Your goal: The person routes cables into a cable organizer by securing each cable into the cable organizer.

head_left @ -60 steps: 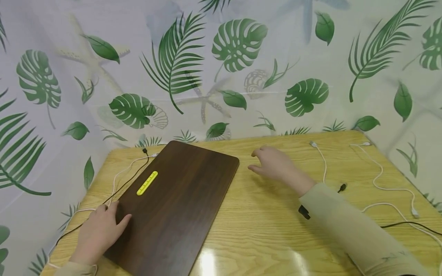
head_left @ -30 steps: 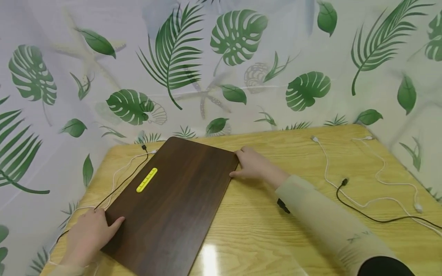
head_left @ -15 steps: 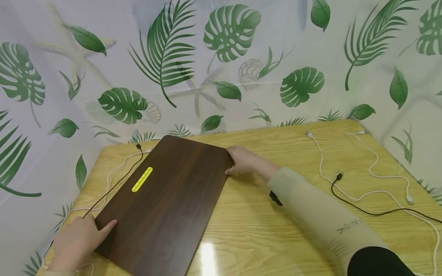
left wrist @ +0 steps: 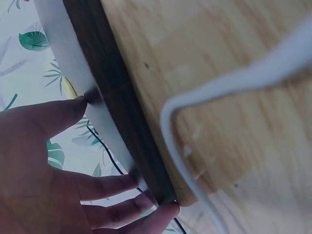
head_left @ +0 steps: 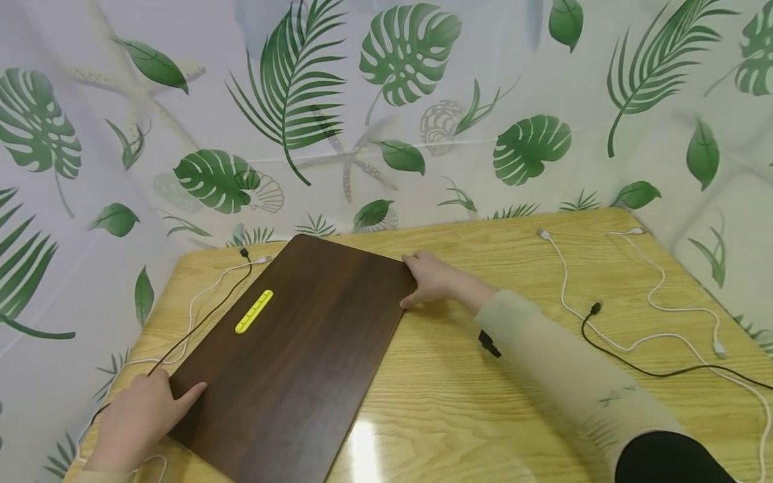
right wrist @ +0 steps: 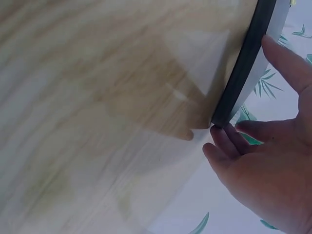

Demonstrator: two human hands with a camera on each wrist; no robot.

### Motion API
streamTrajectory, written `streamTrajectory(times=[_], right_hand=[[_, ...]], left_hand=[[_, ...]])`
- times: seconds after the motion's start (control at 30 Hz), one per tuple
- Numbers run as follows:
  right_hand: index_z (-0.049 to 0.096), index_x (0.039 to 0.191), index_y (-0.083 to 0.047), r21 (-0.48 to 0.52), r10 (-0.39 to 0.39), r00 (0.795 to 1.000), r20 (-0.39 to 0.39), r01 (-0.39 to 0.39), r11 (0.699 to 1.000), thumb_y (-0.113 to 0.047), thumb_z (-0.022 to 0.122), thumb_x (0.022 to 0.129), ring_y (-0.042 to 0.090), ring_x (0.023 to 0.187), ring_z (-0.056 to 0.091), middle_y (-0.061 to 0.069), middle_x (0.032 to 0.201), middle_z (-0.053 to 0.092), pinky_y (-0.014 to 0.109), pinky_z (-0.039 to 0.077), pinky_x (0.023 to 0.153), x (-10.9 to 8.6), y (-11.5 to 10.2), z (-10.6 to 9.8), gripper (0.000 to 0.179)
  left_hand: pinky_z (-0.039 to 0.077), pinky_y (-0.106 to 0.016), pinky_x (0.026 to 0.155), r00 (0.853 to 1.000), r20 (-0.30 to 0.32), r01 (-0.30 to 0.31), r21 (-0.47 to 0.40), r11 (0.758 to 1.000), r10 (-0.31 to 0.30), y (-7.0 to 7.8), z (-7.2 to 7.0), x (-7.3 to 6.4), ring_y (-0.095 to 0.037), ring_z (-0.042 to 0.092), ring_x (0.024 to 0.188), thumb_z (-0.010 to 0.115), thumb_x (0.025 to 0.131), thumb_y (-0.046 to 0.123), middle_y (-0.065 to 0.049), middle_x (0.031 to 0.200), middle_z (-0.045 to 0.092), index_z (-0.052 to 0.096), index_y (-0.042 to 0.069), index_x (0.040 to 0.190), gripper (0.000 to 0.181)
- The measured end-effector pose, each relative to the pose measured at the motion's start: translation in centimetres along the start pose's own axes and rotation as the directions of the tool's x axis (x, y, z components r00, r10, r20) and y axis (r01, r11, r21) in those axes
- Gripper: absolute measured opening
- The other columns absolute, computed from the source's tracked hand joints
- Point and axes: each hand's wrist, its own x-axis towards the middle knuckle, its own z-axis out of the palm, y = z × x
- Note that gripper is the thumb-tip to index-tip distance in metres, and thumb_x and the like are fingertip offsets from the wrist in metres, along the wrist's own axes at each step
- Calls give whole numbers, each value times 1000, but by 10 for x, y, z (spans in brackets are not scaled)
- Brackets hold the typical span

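Note:
A dark brown wood-grain board (head_left: 314, 335) lies slanted on the light wooden table, its near end running out of the head view. On its left part sits a yellow cable clip strip (head_left: 253, 312) with several notches. My left hand (head_left: 135, 419) grips the board's left edge near the front; in the left wrist view the thumb (left wrist: 63, 114) presses on the top face and the other fingers reach along the side. At the far right corner my right hand (head_left: 431, 278) holds the board, thumb (right wrist: 282, 61) on its edge and fingers around the corner.
Left of the board run a white cable (head_left: 199, 295) and a black cable (head_left: 211, 312). White cables (head_left: 564, 282) and another black cable (head_left: 640, 367) lie on the right side of the table (head_left: 453, 402). A leaf-printed cloth (head_left: 362, 121) hangs behind the table.
My right hand has moved left from over the table onto the board's far right corner. My left hand has slid slightly toward me along the left edge. The board has hardly moved.

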Motion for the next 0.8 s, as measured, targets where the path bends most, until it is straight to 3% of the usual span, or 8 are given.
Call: streamTrajectory(times=[0.4,0.8], right_hand=[[41,155,9,-22,10,1000,24,-9,1000,-43,86,88,45,140,46,32,153,44,54,43,118,-17,13,-9,96],[52,144,11,-91,-4,1000,-1,4,996,-48,88,85,39,122,56,28,136,54,52,50,107,-37,25,-8,91]], left_hand=[[56,-59,72,996,-3,-93,1,996,93,7,-2,11,-50,69,84,73,96,52,-38,96,66,59,-18,102,72],[55,-63,83,993,-4,-117,-39,992,117,14,-6,21,-58,66,103,80,89,50,-41,112,65,58,-20,120,79]])
